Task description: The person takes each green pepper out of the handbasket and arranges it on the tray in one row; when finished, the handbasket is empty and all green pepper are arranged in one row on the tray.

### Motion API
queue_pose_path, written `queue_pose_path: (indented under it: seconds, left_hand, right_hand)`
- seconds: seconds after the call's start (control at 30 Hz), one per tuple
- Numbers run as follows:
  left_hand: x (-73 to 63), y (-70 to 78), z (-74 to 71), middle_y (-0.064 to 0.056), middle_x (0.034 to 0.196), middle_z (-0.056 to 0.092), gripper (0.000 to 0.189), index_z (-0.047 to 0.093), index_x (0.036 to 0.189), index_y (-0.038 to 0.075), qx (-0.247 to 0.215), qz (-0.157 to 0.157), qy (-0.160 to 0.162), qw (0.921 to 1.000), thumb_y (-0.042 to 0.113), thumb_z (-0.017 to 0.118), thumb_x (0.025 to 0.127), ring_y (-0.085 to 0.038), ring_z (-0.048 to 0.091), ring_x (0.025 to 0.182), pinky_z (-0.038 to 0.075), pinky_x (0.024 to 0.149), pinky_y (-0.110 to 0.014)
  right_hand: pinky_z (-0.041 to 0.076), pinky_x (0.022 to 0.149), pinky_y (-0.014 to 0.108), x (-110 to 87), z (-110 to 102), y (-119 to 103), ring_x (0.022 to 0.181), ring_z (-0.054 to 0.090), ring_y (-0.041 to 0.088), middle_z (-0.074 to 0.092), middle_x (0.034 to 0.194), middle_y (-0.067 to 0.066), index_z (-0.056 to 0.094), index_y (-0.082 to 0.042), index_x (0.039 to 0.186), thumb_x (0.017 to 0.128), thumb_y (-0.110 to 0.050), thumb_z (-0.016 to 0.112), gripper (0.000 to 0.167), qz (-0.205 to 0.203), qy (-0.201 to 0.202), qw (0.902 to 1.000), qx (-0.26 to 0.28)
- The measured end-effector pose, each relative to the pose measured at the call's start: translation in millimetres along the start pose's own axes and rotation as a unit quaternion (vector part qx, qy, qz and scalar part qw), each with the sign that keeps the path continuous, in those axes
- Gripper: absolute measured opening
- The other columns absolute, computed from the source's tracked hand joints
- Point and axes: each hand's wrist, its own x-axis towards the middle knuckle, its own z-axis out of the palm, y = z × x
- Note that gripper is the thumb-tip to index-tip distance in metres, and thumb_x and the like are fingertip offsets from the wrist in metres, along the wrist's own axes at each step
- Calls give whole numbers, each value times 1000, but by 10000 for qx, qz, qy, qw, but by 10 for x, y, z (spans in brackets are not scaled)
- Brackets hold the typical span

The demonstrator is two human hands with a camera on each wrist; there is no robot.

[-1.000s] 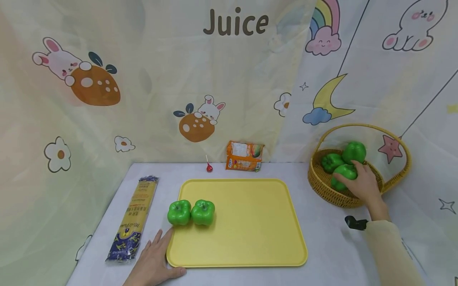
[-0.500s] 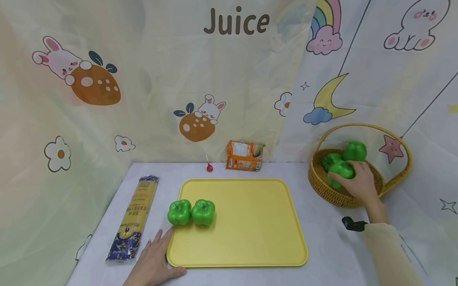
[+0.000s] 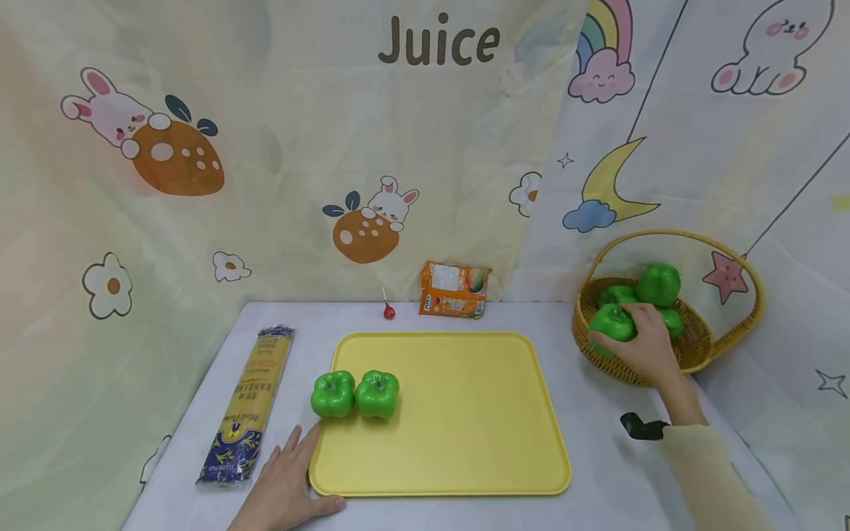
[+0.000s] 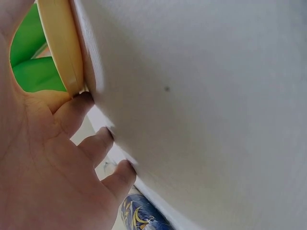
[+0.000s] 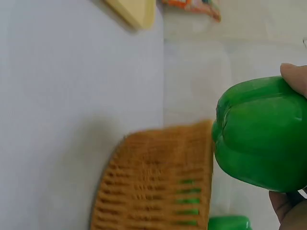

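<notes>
Green, glossy, lobed pepper (image 5: 261,136) | right grip (image 3: 645,345) pinching it | left grip (image 3: 282,478) spread, touching yellow tray (image 3: 465,420)

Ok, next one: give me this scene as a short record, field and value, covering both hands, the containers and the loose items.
Left hand: touches the yellow tray at its near left corner
Right hand: grips a green pepper at the wicker basket
On tray: two peppers, side by side toward the left edge
Others in basket: three peppers visible
Left of tray: spaghetti packet
Behind tray: red lollipop, orange packet
</notes>
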Motion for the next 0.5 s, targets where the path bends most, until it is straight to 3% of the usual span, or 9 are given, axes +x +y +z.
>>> queue_pose_path:
  seconds: [0.2, 0.5]
  left_hand:
    - [2, -6, 7, -17, 166, 29, 142, 21, 161, 14, 4, 1, -5, 10000, 81, 80, 50, -51, 15, 153, 11, 122, -73]
    - [-3, -30, 23, -16, 166, 29, 143, 23, 161, 14, -18, 24, 44, 10000, 83, 79, 49, -49, 15, 154, 10, 123, -71]
  right_hand:
    - [44, 85, 65, -57, 188, -161, 120, 43, 46, 40, 139, 26, 47, 3, 140, 81, -43, 81, 82, -228, -132, 9995, 194]
    - [53, 82, 53, -162, 540, -350, 111, 55, 38, 51, 133, 20, 49, -5, 141, 80, -45, 83, 80, -408, -671, 9960, 419]
